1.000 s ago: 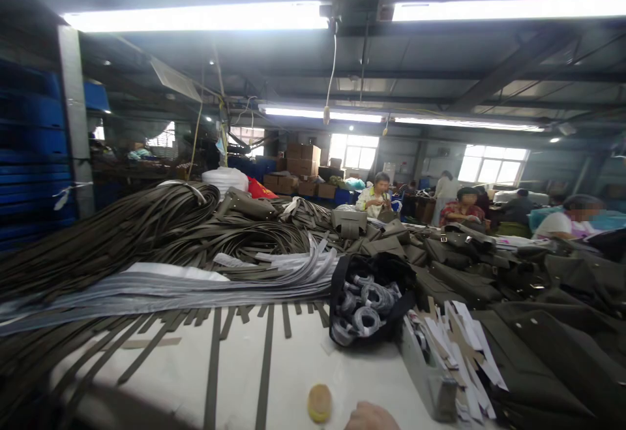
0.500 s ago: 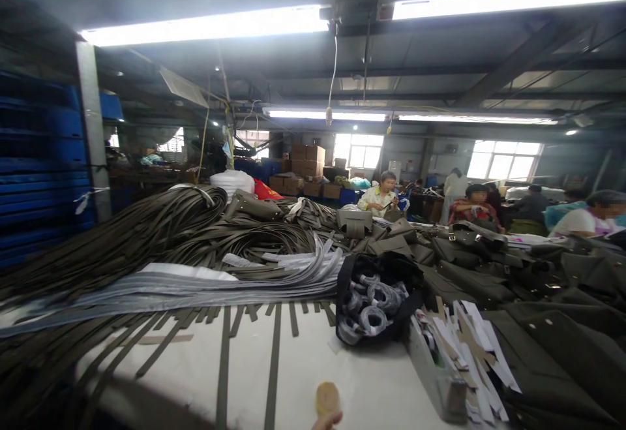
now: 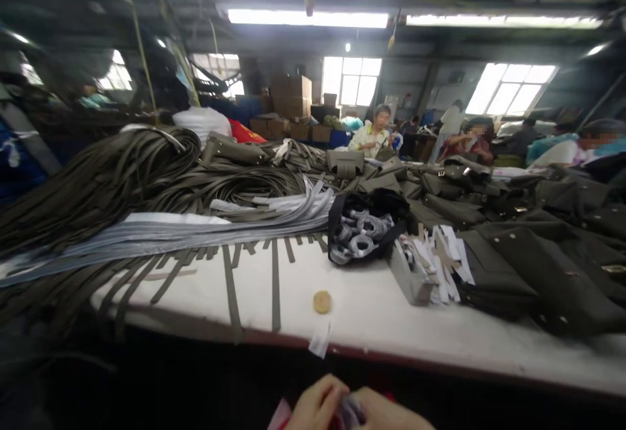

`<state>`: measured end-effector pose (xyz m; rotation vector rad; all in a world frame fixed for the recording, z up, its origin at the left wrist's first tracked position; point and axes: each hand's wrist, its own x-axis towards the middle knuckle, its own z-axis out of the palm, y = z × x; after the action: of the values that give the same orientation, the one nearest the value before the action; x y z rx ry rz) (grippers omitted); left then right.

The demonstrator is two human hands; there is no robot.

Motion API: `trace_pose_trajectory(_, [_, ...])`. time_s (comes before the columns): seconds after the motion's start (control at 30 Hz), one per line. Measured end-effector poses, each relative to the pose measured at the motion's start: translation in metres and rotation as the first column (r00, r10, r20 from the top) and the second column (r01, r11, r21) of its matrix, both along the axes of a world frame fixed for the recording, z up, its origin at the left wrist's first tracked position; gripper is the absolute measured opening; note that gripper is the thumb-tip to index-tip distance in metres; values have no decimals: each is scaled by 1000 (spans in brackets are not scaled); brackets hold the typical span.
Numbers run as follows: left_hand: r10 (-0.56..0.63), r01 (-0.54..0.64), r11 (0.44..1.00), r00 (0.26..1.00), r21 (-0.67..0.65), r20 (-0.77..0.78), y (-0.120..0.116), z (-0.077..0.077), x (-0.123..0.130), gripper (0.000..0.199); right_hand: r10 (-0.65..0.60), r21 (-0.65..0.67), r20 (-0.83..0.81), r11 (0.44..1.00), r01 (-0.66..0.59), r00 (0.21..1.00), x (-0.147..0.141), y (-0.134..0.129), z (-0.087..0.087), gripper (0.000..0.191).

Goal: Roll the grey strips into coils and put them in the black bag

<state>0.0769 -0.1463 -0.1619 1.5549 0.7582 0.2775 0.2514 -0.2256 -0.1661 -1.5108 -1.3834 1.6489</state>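
Note:
My left hand (image 3: 315, 405) and my right hand (image 3: 384, 410) meet at the bottom middle, in front of the table's near edge. Their fingers are closed on a small crumpled, greyish, shiny piece (image 3: 351, 410) between them; its kind is unclear and its lower part is out of view. A round, flat yellow disc (image 3: 321, 301) lies on the white tabletop (image 3: 303, 280) ahead of them. Nearer, a small white slip (image 3: 320, 340) hangs over the table edge. Beyond the disc, a black bag (image 3: 337, 237) holds several clear-wrapped grey coils (image 3: 362, 245).
Dark olive straps (image 3: 122, 182) pile up on the left, with long grey strips (image 3: 235, 229) before them. A grey box (image 3: 413, 283) with white and brown strips stands right of the bag. Olive bags (image 3: 518, 267) cover the right side. Co-workers (image 3: 372, 136) sit beyond.
The view has tipped down, bringing the table's near edge into sight. A hand was at the yellow disc; now the disc lies alone and both hands are together below the edge.

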Motion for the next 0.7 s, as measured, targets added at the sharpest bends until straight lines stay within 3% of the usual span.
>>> trace_pose_trajectory(0.17, [5,4,977,999,211,-40,-11,-17,4,37,38,-48,-97,998,-43,995,0,-5,-27,37])
trace_pose_trajectory(0.3, [-14,28,976,998,218,-67,-14,-21,10,40,-15,-25,-117,1000,12,993,-4,-8,-32,37])
trace_pose_trajectory(0.43, [39,-34,985,999,171,-29,0,-18,11,42,-5,14,26,1000,4,1000,3,-12,-15,41])
trace_pose_trajectory(0.53, [295,-289,952,955,105,-42,14,-11,2,52,-116,129,226,988,89,967,33,-18,12,46])
trace_pose_trajectory(0.6, [368,-362,929,925,78,-89,18,-9,-6,58,-367,310,403,917,252,839,69,-22,31,34])
trace_pose_trajectory(0.7, [234,-230,972,961,43,-147,15,-13,-12,59,-701,548,589,713,438,402,138,-21,49,29])
